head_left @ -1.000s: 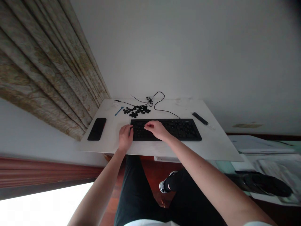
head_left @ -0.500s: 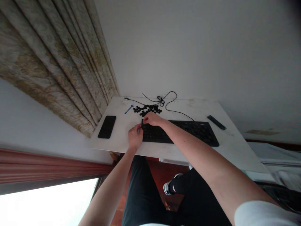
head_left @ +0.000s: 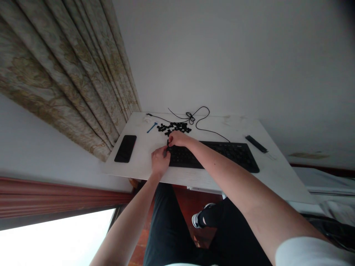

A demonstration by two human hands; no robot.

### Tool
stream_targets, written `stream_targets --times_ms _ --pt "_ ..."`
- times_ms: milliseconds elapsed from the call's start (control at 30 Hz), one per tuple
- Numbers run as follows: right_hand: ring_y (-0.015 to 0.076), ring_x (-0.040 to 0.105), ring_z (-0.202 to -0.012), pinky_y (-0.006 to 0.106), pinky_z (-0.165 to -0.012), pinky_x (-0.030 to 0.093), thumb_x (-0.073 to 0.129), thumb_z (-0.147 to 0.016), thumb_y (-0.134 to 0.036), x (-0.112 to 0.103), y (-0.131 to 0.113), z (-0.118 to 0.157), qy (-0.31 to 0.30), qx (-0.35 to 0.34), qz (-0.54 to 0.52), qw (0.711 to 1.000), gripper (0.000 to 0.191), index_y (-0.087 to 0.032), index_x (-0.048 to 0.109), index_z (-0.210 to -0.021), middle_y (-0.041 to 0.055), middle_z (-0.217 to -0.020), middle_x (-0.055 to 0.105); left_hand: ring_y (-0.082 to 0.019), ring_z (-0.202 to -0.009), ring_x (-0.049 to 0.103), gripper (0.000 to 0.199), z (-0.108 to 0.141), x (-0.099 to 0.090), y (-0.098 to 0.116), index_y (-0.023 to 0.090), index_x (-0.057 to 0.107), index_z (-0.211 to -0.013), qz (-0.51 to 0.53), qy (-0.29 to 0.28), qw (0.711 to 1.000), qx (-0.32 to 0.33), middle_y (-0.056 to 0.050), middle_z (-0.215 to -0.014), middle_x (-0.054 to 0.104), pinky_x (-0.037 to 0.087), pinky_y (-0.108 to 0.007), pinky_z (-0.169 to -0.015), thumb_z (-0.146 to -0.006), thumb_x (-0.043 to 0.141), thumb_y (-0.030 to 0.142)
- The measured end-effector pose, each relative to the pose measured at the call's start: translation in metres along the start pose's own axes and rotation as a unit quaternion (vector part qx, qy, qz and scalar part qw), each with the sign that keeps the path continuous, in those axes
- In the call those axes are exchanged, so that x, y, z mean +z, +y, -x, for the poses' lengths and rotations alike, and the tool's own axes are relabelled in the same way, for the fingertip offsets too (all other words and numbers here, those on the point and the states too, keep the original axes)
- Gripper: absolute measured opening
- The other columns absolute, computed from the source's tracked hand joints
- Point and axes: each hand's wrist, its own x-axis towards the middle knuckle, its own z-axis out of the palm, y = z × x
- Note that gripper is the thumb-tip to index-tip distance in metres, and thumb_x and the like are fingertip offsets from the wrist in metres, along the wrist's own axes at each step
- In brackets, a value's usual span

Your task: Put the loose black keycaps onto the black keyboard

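Note:
A black keyboard (head_left: 188,159) lies on the white table, the right forearm crossing over its middle. My left hand (head_left: 160,159) is closed at the keyboard's left end, with thumb and fingers about its edge. At the top left corner of the keyboard, my right hand (head_left: 177,138) pinches with fingertips together. Whatever is between those fingertips is too small to make out. Just behind the right hand lies a loose pile of black keycaps (head_left: 180,126), partly covered by it. A blue tool (head_left: 152,127) with a wider head rests left of the pile.
A black phone (head_left: 125,148) lies at the table's left. The keyboard's cable (head_left: 210,130) runs in loops along the back by the wall. At the right is a narrow dark strip (head_left: 256,144). A patterned curtain (head_left: 91,74) hangs beside the table's left edge.
My left hand's fingers have shifted slightly at the keyboard's left edge. My right hand stays pinched at the top left corner. The view has moved very slightly.

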Motion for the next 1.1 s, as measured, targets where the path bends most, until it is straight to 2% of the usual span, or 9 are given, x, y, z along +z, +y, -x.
stream_targets --times_ms 100,233,300,467,800,1100 --pt "0.0201 0.067 -0.082 0.024 -0.063 0.045 0.085 -0.061 -0.027 -0.005 0.0 -0.007 -0.016 0.01 0.036 0.999 0.033 -0.016 0.073 -0.09 0.0071 -0.094 0.073 -0.026 -0.107 0.063 0.029 0.0 0.0 0.001 0.019 0.068 -0.112 -0.02 -0.002 1.0 -0.001 -0.01 -0.11 0.071 0.041 -0.044 -0.104 -0.086 0.055 0.02" --pt "0.0162 0.064 -0.065 0.023 -0.056 0.045 0.081 -0.069 -0.032 -0.01 0.0 -0.012 -0.104 0.047 0.013 0.993 0.029 -0.015 0.072 -0.092 0.0045 -0.076 0.072 -0.024 -0.106 0.063 0.03 0.001 0.0 0.003 0.019 0.068 -0.113 -0.049 -0.006 0.999 0.0 -0.009 -0.109 0.071 0.043 -0.041 -0.102 -0.086 0.056 0.021" --pt "0.0148 0.062 -0.059 0.023 -0.053 0.044 0.08 -0.071 -0.031 -0.012 -0.001 -0.013 -0.12 0.063 0.001 0.991 0.026 -0.015 0.072 -0.09 0.003 -0.069 0.07 -0.024 -0.105 0.063 0.029 0.0 0.0 0.004 0.019 0.067 -0.113 -0.057 -0.008 0.998 0.005 -0.009 -0.108 0.072 0.043 -0.041 -0.101 -0.086 0.056 0.021" --pt "0.0153 0.062 -0.059 0.023 -0.052 0.042 0.079 -0.072 -0.031 -0.014 -0.005 -0.009 -0.111 0.048 0.035 0.992 0.025 -0.014 0.072 -0.088 0.0037 -0.069 0.069 -0.025 -0.104 0.063 0.029 0.0 0.001 0.006 0.018 0.067 -0.113 -0.056 -0.002 0.998 0.012 -0.008 -0.107 0.071 0.044 -0.041 -0.099 -0.085 0.057 0.021" --pt "0.0221 0.066 -0.088 0.025 -0.063 0.044 0.078 -0.072 -0.034 -0.012 -0.008 -0.005 -0.075 0.018 0.104 0.992 0.031 -0.013 0.075 -0.096 0.0095 -0.098 0.073 -0.026 -0.105 0.063 0.035 0.004 0.004 0.006 0.017 0.065 -0.118 -0.052 0.004 0.998 0.017 -0.01 -0.109 0.071 0.046 -0.042 -0.1 -0.084 0.057 0.023" --pt "0.0261 0.067 -0.093 0.028 -0.071 0.046 0.08 -0.07 -0.031 -0.014 -0.014 -0.002 -0.08 0.027 0.143 0.986 0.033 -0.013 0.076 -0.098 0.0125 -0.1 0.074 -0.025 -0.106 0.064 0.04 0.003 0.006 0.002 0.018 0.061 -0.122 -0.031 0.007 0.999 0.01 -0.008 -0.11 0.071 0.047 -0.04 -0.1 -0.083 0.057 0.022"
